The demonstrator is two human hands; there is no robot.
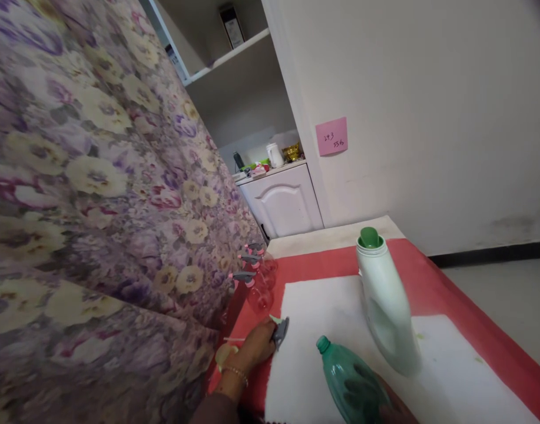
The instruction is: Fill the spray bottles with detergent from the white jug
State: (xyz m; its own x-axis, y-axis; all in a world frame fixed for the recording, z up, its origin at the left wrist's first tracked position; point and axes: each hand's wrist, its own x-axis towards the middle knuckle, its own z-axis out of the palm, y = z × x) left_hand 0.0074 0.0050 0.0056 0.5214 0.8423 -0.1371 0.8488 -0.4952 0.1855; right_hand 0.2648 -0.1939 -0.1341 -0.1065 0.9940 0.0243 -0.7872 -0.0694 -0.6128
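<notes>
My left hand (258, 343) is closed around a spray trigger head (280, 331), grey with a pale green part. A thin pale tube (234, 339) sticks out to the left of that hand. In my right hand (394, 403) is a see-through green bottle (340, 374), tilted over the white cloth; dark finger shapes show through its wall, and its neck points up and left. Behind it stands a large pale green jug (387, 306) with a green spout (369, 237) in its uncapped mouth. A round yellowish thing (226, 355) by my left wrist is partly hidden.
Several clear pink spray bottles (259, 296) with grey triggers stand in a row along the table's left edge. A white cloth (316, 306) lies over the red table cover (327, 265). A flowered curtain (97, 206) hangs close on the left, and a cabinet (285, 203) stands behind.
</notes>
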